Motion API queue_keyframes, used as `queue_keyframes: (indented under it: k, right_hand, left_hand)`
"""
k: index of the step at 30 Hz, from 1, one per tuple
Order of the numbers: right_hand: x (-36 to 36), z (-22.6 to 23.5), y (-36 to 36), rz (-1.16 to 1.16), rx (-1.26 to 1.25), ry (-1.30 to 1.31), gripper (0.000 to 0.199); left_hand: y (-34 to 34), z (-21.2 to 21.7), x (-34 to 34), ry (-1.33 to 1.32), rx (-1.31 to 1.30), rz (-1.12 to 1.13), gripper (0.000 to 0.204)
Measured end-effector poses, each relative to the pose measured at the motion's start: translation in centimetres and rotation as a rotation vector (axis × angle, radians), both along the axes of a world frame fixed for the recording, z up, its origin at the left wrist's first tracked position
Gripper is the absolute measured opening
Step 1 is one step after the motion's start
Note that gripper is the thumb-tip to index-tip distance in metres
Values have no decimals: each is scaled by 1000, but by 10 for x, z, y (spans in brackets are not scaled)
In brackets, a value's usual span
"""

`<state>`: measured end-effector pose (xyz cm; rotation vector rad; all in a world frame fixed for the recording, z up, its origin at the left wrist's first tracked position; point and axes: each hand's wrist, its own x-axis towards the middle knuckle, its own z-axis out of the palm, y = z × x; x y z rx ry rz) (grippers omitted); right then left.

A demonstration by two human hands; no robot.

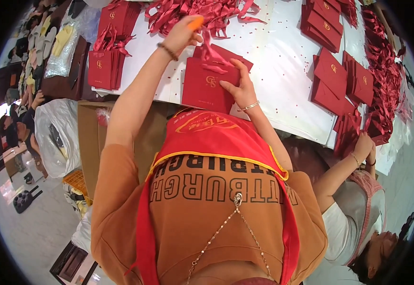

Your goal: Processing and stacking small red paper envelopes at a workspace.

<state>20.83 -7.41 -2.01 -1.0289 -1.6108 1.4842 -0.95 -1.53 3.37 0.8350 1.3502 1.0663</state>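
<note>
Your right hand lies flat, fingers spread, pinning the dark red paper envelope with a gold emblem at the white tabletop's near edge. Your left hand is pinched shut on an orange-handled tool over the envelope's red satin ribbon. I'd say this one's midway. Beyond, finished red stacks wait beside a big heap of loose red ribbons.

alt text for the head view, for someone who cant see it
The left hand pulls a red ribbon above a dark red folder that the right hand steadies on a white table.
</note>
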Motion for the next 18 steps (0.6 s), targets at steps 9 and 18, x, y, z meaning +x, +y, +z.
queue_keyframes:
  k: [9, 18]
  right_hand:
    - [-20, -1, 7, -309, -178, 207, 37]
    - [-59, 34, 4, 82, -334, 276, 35]
  left_hand:
    - [-101, -33, 17, -37, 37, 47, 37]
    - [-129, 26, -124, 242, 253, 241, 60]
